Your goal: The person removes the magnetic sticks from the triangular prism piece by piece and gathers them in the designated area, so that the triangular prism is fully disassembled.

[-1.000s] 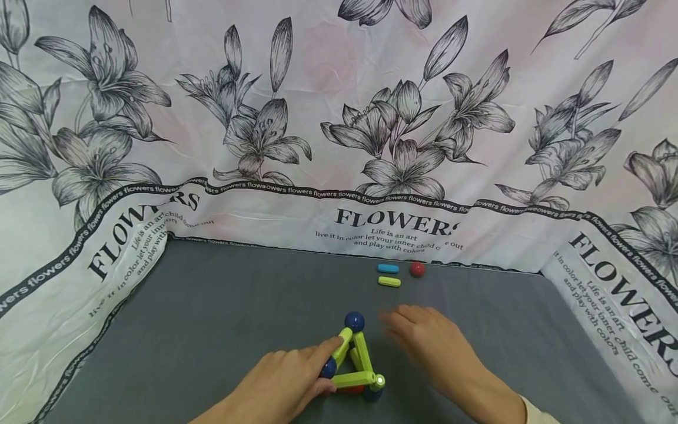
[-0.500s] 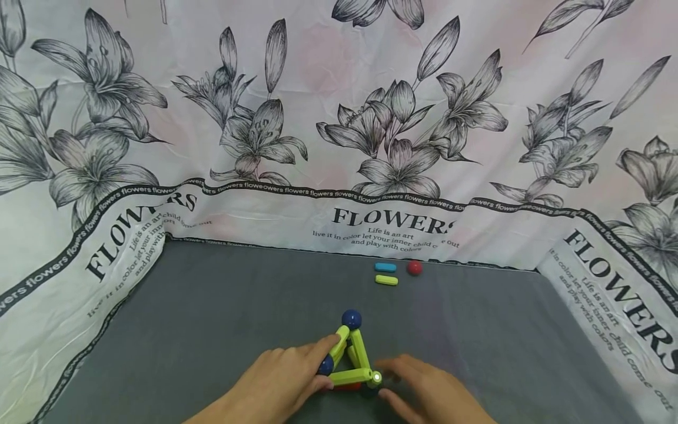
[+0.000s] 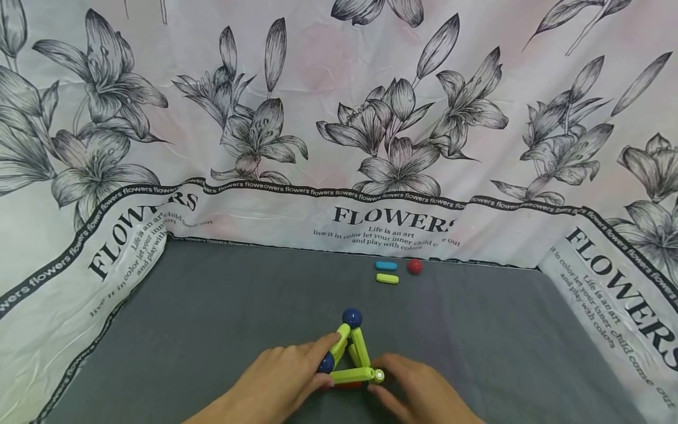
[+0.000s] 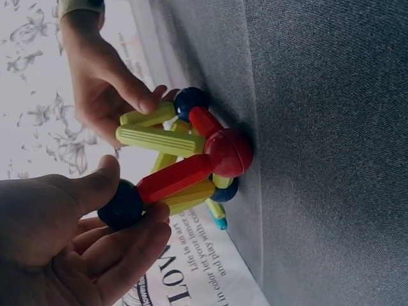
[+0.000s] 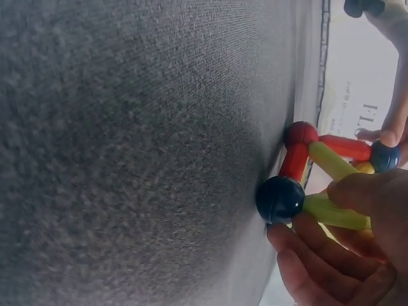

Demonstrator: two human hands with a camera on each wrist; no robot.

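A frame of magnetic sticks and balls stands on the grey cloth. My left hand (image 3: 281,374) holds its left corner, thumb and fingers around a dark blue ball (image 4: 121,205). From that ball a red stick (image 4: 175,178) runs to a red ball (image 4: 229,153) low at the near side. My right hand (image 3: 424,386) pinches a yellow-green stick (image 5: 341,213) standing up from another dark blue ball (image 5: 280,199) at the right corner. A second yellow-green stick (image 3: 352,375) slants up from the red ball, its upper end beside the pinched stick. A far dark blue ball (image 3: 352,318) tops the back corner.
Beyond the frame lie a loose blue stick (image 3: 386,266), a yellow-green stick (image 3: 387,278) and a red ball (image 3: 415,267). A flower-printed curtain (image 3: 296,218) borders the grey cloth (image 3: 238,294) at the back and sides.
My right hand has come down and left from beside the frame to its right corner, and now pinches the upright yellow-green stick. My left hand keeps its hold in place.
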